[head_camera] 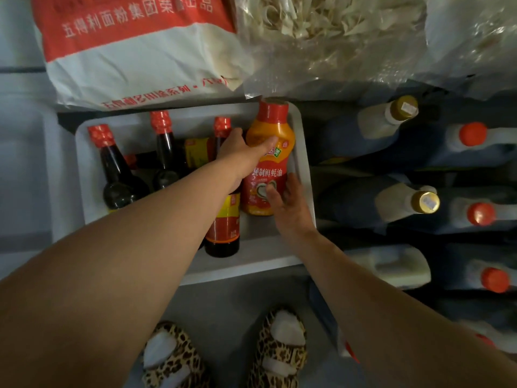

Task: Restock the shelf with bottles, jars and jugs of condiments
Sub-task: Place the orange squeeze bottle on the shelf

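A white tray [303, 152] on the floor holds several dark sauce bottles with red caps [117, 175] and an orange-and-red oyster sauce squeeze bottle [268, 163] at its right side. My left hand [243, 152] grips the upper part of the oyster sauce bottle, thumb across its front. My right hand [288, 203] touches the bottle's lower right side with its fingers spread. Under my left forearm another dark bottle with a red and yellow label [223, 231] shows in the tray.
A red-and-white flour sack [134, 51] and a clear bag of pale dried strips [321, 37] lie behind the tray. Large jugs with orange caps [472, 135] and gold-capped bottles [402, 107] stand to the right. My feet in leopard-print slippers [279, 348] are below.
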The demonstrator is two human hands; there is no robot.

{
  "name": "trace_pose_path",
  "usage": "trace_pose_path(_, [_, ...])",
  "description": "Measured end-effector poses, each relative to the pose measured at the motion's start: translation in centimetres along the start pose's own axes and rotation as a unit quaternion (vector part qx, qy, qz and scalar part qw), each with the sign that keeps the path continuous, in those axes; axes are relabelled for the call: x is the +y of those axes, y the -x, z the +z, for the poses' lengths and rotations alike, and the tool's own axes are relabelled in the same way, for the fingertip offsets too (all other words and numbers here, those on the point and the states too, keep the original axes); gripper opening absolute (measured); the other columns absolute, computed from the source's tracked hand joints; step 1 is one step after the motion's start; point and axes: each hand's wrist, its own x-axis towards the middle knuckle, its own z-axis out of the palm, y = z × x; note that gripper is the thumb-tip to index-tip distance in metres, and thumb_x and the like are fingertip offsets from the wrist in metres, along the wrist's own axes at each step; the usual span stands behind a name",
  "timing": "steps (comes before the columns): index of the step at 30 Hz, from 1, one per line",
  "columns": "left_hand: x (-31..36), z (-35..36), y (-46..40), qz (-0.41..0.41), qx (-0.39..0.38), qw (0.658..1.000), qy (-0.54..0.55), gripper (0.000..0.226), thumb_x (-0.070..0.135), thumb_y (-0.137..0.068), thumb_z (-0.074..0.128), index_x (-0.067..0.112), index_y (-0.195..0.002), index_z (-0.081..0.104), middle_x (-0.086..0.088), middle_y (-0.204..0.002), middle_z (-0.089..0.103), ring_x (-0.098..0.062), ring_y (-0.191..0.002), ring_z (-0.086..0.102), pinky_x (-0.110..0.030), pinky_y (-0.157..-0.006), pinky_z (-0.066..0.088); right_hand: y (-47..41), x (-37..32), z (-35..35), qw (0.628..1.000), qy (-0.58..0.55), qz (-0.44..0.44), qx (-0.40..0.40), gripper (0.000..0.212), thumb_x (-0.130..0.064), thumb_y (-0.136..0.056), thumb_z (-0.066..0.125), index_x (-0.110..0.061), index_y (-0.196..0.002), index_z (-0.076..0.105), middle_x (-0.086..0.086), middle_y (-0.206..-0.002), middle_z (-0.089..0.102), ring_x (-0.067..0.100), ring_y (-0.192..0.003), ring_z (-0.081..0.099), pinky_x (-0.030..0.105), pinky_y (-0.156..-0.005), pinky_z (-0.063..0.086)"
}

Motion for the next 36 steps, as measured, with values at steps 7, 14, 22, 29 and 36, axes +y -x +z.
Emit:
trace_pose_path(7, [-1.3, 0.6, 1.3, 0.017, -0.003, 0.994, -0.103, 0.062, 0.048, -0.079, 0.078, 0.019, -0.125, 0.048, -0.005, -0.125, 0.058, -0.027, -0.114, 0.059, -0.039, -0.086, 0.047, 1.7, 2.3, -0.8, 0.999, 0.009, 0.028, -0.043, 0.057, -0.037, -0.097, 0.061, -0.031, -0.147, 0.036, -0.01, -0.135, 0.056, 0.004, -0.117, 0.058, 0.034, -0.102, 0.05])
trace_pose_path(14, [-4.2, -1.9, 6.1, 0.038, -0.001, 0.999, -0.002, 0.055, 0.041, -0.081, 0.078, 0.022, -0.123, 0.047, 0.008, -0.111, 0.055, -0.014, -0.102, 0.055, -0.032, -0.085, 0.042, 4.7, 1.1, -1.1, 0.997, 0.042, 0.018, -0.068, 0.041, -0.031, -0.099, 0.06, -0.04, -0.136, 0.046, -0.015, -0.128, 0.061, -0.006, -0.113, 0.061, 0.017, -0.088, 0.053])
trace_pose_path(22, [0.7, -10.6, 15.5, 0.007, -0.038, 0.998, 0.057, 0.059, 0.044, -0.079, 0.079, 0.019, -0.126, 0.054, -0.001, -0.124, 0.064, -0.019, -0.107, 0.065, -0.042, -0.094, 0.054, 13.4, -7.2, -1.3, 0.986, 0.101, 0.091, -0.092, 0.047, -0.051, -0.089, 0.068, -0.035, -0.131, 0.054, -0.012, -0.126, 0.062, 0.004, -0.108, 0.064, 0.024, -0.089, 0.055])
trace_pose_path(29, [8.9, -18.1, 27.6, 0.024, -0.046, 0.996, 0.077, 0.079, 0.065, -0.068, 0.077, 0.02, -0.129, 0.054, 0.001, -0.123, 0.065, -0.02, -0.108, 0.065, -0.048, -0.098, 0.051, 25.3, -19.9, -1.4, 0.98, 0.062, 0.123, -0.147, 0.014, -0.034, -0.092, 0.07, -0.033, -0.103, 0.06, -0.009, -0.104, 0.072, 0.001, -0.082, 0.072, 0.018, -0.063, 0.055])
trace_pose_path(36, [19.1, -24.9, 41.5, 0.069, -0.01, 0.991, 0.117, 0.062, 0.048, -0.078, 0.079, 0.028, -0.127, 0.047, -0.004, -0.126, 0.062, -0.024, -0.106, 0.065, -0.05, -0.095, 0.052, 38.4, -32.9, -1.7, 0.991, 0.052, 0.057, -0.106, 0.035, -0.032, -0.08, 0.08, -0.027, -0.11, 0.063, -0.006, -0.099, 0.074, 0.009, -0.085, 0.074, 0.026, -0.069, 0.058])
